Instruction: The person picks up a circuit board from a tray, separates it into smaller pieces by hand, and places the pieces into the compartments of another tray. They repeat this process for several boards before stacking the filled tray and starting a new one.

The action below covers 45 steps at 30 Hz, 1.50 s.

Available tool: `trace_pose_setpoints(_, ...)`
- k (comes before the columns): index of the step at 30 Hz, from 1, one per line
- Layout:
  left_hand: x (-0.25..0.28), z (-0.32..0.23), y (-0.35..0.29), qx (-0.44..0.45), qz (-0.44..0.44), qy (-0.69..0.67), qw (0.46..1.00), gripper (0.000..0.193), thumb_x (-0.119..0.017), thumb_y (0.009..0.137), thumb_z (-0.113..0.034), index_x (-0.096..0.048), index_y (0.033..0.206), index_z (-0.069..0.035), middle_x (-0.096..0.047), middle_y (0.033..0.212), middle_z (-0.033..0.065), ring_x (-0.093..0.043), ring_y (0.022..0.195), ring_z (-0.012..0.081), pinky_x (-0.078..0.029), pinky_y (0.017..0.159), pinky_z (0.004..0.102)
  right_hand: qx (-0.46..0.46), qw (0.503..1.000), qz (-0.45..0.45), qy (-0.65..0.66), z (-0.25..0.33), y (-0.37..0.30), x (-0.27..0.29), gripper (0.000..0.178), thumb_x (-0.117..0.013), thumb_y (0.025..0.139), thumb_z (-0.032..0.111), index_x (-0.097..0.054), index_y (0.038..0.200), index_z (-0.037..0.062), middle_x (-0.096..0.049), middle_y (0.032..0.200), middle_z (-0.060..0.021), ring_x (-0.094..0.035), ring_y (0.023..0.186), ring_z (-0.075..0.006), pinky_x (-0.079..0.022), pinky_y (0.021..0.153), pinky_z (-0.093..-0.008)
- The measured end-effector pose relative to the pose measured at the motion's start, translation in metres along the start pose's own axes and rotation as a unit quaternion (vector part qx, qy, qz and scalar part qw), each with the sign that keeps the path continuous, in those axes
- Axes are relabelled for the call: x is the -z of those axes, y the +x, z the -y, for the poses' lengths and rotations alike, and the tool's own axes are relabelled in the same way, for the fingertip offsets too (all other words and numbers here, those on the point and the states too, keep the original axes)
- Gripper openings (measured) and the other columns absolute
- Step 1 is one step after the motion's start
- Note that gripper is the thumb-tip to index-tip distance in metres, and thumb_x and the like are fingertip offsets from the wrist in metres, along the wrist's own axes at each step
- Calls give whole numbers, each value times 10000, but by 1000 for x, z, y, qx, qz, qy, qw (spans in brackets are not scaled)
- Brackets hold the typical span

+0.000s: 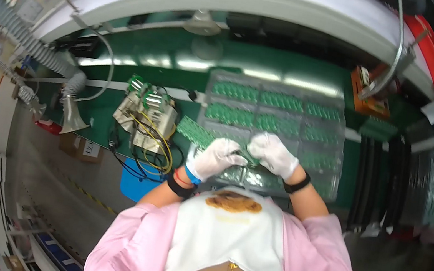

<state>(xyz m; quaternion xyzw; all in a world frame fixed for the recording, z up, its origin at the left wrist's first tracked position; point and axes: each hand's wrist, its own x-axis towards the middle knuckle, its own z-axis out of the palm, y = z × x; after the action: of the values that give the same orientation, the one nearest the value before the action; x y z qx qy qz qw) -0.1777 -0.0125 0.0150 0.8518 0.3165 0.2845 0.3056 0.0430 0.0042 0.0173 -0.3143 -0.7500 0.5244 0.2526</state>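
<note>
My left hand (216,158), in a white glove, closes around a green circuit board panel (193,131) that sticks out past it to the upper left. Close beside it, my right hand (274,155), also gloved, has its fingers curled together at the panel's other end; its fingertips partly hide what they grip. Both hands are over the near part of a clear plastic tray (340,154). Rows of small green circuit boards (277,124) fill the tray's compartments. Plastic glints in the near compartments, partly covered by my hands.
Left of the tray stand white devices (156,121) with green tops and tangled black and yellow cables. A grey extraction hose with a funnel (71,114) hangs farther left. At the back right is an orange box (367,96); black racks (373,181) stand at the right. A shelf edge (236,4) spans the far side.
</note>
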Motion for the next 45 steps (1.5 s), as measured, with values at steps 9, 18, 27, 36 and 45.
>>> trace_pose_setpoints(9, 6, 52, 1, 353, -128, -344, 861, 497, -679, 792, -121, -469, 1158, 141, -641, 1054, 76, -586, 936, 154, -434, 884, 308, -251, 890, -354, -138, -214, 0, 62, 260, -615, 852, 167, -584, 1048, 0, -643, 893, -170, -631, 788, -296, -517, 726, -401)
trace_pose_setpoints(18, 5, 45, -5, 315, -89, -174, 929, 452, -696, 770, -90, -527, 1152, 82, -630, 943, 129, -600, 884, 226, -483, 772, 305, -383, 814, -359, -248, -126, 19, 41, 420, -700, 772, 213, -572, 1129, 32, -632, 1061, -200, -598, 1001, -361, -479, 868, -433)
trace_pose_setpoints(27, -8, 31, 11, 226, 8, 3, 974, 184, -695, 754, -120, -655, 900, -14, -630, 890, 93, -597, 811, 269, -475, 717, 335, -13, 975, -161, -154, -23, 17, -10, 295, -642, 816, 293, -617, 952, 31, -640, 890, -131, -614, 824, -286, -490, 739, -350)
trace_pose_setpoints(36, 4, 15, 14, 16, 80, 28, 996, 84, -680, 751, -116, -678, 832, -92, -577, 876, 65, -542, 836, 241, -440, 755, 329, -101, 967, -166, 164, -50, -6, 17, 272, -608, 868, 259, -605, 880, -12, -543, 659, -74, -516, 536, -235, -430, 532, -342)
trace_pose_setpoints(45, -17, 41, 7, 261, -98, -250, 927, 502, -731, 688, -27, -542, 1153, -27, -605, 1011, 63, -502, 830, 124, -436, 779, 265, -353, 820, -323, -315, -175, 6, 58, 362, -683, 803, 258, -584, 1029, -6, -648, 953, -192, -643, 839, -353, -519, 745, -434)
